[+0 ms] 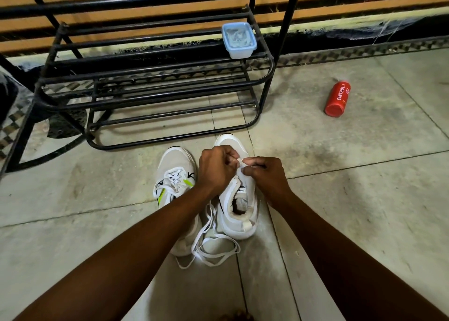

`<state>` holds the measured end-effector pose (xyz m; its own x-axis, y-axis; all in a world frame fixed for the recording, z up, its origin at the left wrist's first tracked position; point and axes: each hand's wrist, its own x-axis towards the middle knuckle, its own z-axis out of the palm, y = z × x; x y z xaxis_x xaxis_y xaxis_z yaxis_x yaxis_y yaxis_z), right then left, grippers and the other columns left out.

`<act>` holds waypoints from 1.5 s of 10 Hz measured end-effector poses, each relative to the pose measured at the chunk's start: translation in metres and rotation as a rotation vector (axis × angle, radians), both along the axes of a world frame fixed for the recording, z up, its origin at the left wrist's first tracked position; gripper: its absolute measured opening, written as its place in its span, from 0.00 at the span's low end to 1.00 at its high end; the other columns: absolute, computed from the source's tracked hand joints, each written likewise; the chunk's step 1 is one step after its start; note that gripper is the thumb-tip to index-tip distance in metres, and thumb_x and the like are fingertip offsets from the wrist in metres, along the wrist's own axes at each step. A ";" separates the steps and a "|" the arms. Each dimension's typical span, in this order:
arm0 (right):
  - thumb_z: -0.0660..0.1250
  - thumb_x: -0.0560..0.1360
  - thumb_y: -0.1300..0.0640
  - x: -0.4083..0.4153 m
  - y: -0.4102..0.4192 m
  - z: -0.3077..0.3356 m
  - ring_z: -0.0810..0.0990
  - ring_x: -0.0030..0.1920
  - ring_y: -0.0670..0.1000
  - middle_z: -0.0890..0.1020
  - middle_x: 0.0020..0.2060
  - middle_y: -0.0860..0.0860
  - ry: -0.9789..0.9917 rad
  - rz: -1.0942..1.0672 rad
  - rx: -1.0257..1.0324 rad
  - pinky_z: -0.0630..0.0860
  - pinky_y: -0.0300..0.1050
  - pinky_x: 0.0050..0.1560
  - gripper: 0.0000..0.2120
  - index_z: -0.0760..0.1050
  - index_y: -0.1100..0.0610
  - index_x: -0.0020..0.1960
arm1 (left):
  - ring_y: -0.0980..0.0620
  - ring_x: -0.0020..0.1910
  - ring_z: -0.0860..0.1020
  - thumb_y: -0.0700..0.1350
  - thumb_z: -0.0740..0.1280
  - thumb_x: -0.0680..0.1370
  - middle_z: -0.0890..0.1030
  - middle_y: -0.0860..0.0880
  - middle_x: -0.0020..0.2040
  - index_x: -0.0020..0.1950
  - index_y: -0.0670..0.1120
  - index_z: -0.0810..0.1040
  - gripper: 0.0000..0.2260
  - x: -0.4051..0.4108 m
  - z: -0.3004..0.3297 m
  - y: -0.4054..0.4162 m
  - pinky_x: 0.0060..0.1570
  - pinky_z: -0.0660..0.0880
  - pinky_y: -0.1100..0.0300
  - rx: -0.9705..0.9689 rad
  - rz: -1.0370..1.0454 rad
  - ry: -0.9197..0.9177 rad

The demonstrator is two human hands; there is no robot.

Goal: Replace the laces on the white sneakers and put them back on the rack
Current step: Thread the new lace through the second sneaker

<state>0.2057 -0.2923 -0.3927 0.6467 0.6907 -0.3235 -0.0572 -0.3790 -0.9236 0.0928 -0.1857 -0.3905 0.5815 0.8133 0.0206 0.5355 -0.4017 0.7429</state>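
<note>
Two white sneakers stand side by side on the tiled floor, toes toward the rack. The left sneaker is laced, with green and black marks on its sides. Over the right sneaker both hands meet at the eyelets. My left hand and my right hand each pinch a bit of white lace between fingertips. A long loose white lace trails in loops on the floor behind the shoes. The black metal shoe rack stands just beyond the toes.
A pale blue lidded plastic box sits on the rack's top shelf at the right end. A red Cinthol bottle lies on the floor to the right. A black railing and a wall run behind the rack.
</note>
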 end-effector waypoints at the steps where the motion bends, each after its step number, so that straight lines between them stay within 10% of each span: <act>1: 0.71 0.66 0.47 0.002 0.003 0.001 0.86 0.48 0.52 0.86 0.40 0.47 -0.031 0.013 0.024 0.80 0.62 0.58 0.10 0.83 0.49 0.45 | 0.62 0.38 0.83 0.34 0.71 0.73 0.84 0.57 0.37 0.49 0.49 0.86 0.12 -0.001 0.000 -0.001 0.46 0.83 0.57 -0.011 -0.050 0.012; 3: 0.66 0.74 0.60 0.002 0.022 0.009 0.84 0.47 0.51 0.87 0.43 0.48 -0.494 0.155 -0.089 0.76 0.41 0.50 0.08 0.84 0.54 0.46 | 0.58 0.38 0.83 0.34 0.68 0.72 0.84 0.55 0.37 0.53 0.51 0.76 0.15 -0.003 0.004 -0.001 0.42 0.81 0.54 -0.010 -0.061 -0.038; 6: 0.62 0.71 0.66 0.009 0.033 0.000 0.75 0.53 0.61 0.76 0.52 0.60 -0.795 0.431 -0.220 0.75 0.57 0.51 0.09 0.74 0.63 0.51 | 0.52 0.36 0.81 0.34 0.66 0.68 0.83 0.52 0.35 0.50 0.46 0.80 0.13 0.001 -0.005 -0.002 0.43 0.80 0.53 -0.012 -0.088 0.006; 7: 0.59 0.67 0.71 0.024 0.027 0.008 0.75 0.48 0.59 0.76 0.49 0.61 -0.854 0.122 -0.090 0.72 0.50 0.48 0.12 0.72 0.62 0.49 | 0.50 0.38 0.82 0.35 0.68 0.69 0.83 0.51 0.37 0.50 0.46 0.81 0.12 0.001 -0.010 -0.003 0.44 0.80 0.55 -0.005 -0.077 0.022; 8: 0.57 0.70 0.67 0.052 0.031 0.023 0.82 0.40 0.56 0.81 0.40 0.56 -0.211 -0.414 0.261 0.80 0.53 0.46 0.08 0.70 0.56 0.44 | 0.52 0.38 0.82 0.35 0.69 0.69 0.83 0.52 0.38 0.50 0.45 0.82 0.12 0.001 -0.012 -0.001 0.44 0.80 0.57 -0.034 -0.079 0.010; 9: 0.52 0.73 0.72 0.060 0.032 0.035 0.72 0.25 0.51 0.74 0.32 0.56 0.354 -0.355 0.377 0.72 0.43 0.29 0.13 0.68 0.57 0.39 | 0.52 0.38 0.82 0.34 0.69 0.69 0.84 0.50 0.39 0.50 0.43 0.82 0.12 0.000 -0.010 0.001 0.45 0.80 0.57 -0.070 -0.082 -0.002; 10: 0.62 0.73 0.62 0.068 0.019 0.027 0.76 0.33 0.54 0.77 0.40 0.52 -0.763 0.422 0.063 0.70 0.46 0.35 0.05 0.74 0.55 0.46 | 0.51 0.38 0.82 0.34 0.69 0.69 0.84 0.49 0.39 0.50 0.43 0.82 0.11 0.000 -0.009 0.000 0.45 0.80 0.57 -0.095 -0.089 -0.009; 11: 0.65 0.75 0.61 0.065 0.012 0.020 0.78 0.48 0.59 0.72 0.54 0.55 -1.354 1.043 -0.354 0.67 0.47 0.38 0.05 0.75 0.59 0.51 | 0.51 0.38 0.82 0.34 0.69 0.69 0.84 0.49 0.39 0.50 0.43 0.81 0.11 0.001 -0.008 0.000 0.44 0.80 0.59 -0.122 -0.082 -0.002; 12: 0.63 0.72 0.70 0.063 0.017 0.028 0.74 0.51 0.60 0.73 0.51 0.57 -1.313 0.426 -0.095 0.71 0.50 0.40 0.05 0.74 0.61 0.43 | 0.54 0.35 0.79 0.34 0.69 0.68 0.83 0.50 0.38 0.50 0.44 0.81 0.12 0.001 -0.009 0.000 0.41 0.77 0.62 -0.126 -0.080 0.006; 13: 0.59 0.78 0.69 0.058 0.031 0.041 0.78 0.48 0.52 0.80 0.48 0.57 -0.467 -0.316 0.303 0.75 0.51 0.54 0.12 0.74 0.57 0.41 | 0.57 0.34 0.76 0.34 0.70 0.68 0.82 0.52 0.38 0.50 0.44 0.81 0.13 0.000 -0.007 -0.001 0.40 0.75 0.65 -0.123 -0.079 0.007; 14: 0.53 0.80 0.69 0.042 0.035 0.046 0.78 0.34 0.53 0.80 0.41 0.60 0.553 -0.445 0.514 0.79 0.48 0.44 0.13 0.70 0.60 0.41 | 0.55 0.35 0.78 0.34 0.70 0.67 0.82 0.52 0.38 0.50 0.44 0.81 0.13 0.002 -0.010 0.000 0.41 0.77 0.61 -0.136 -0.073 -0.016; 15: 0.61 0.76 0.68 0.054 0.016 0.032 0.75 0.30 0.50 0.80 0.34 0.54 -0.344 0.146 0.179 0.68 0.41 0.33 0.07 0.70 0.58 0.41 | 0.53 0.37 0.80 0.34 0.70 0.67 0.82 0.51 0.38 0.50 0.44 0.80 0.13 0.002 -0.012 -0.001 0.43 0.79 0.57 -0.123 -0.075 -0.010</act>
